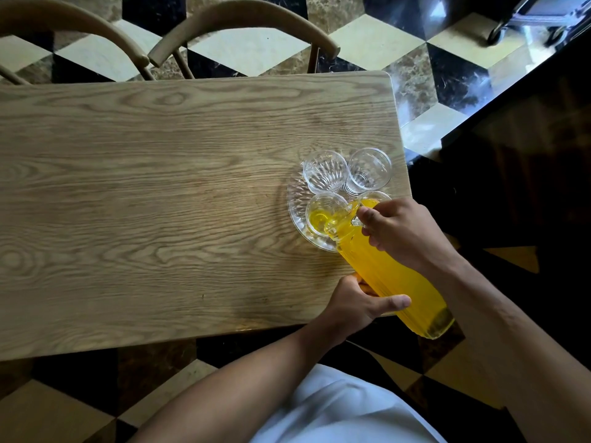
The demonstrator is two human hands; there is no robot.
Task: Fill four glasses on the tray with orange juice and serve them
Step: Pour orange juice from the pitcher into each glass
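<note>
- Pouring step: both hands clamp the tilted juice bottle point(393, 276), left hand point(358, 303) low, right hand point(404, 233) near the neck.
- Near-left glass point(323, 212) on the tray point(295, 206) is filling; near-right looks filled.
- Next, I'd say: level the bottle, shift to the two empty far glasses point(326, 171).

pale oak counter point(144, 193) with strong grain and rounded corners, lit softly from the far right. two curved wooden chair backs point(243, 24) tucked at the far edge, side by side. floor point(377, 39) of polished stone tiles in cream, black and mottled brown, set in a cube pattern, glossy with reflected daylight. dark cabinet point(527, 129) to the right, in shadow. wheeled metal cart point(540, 17) at the upper right corner.
</note>
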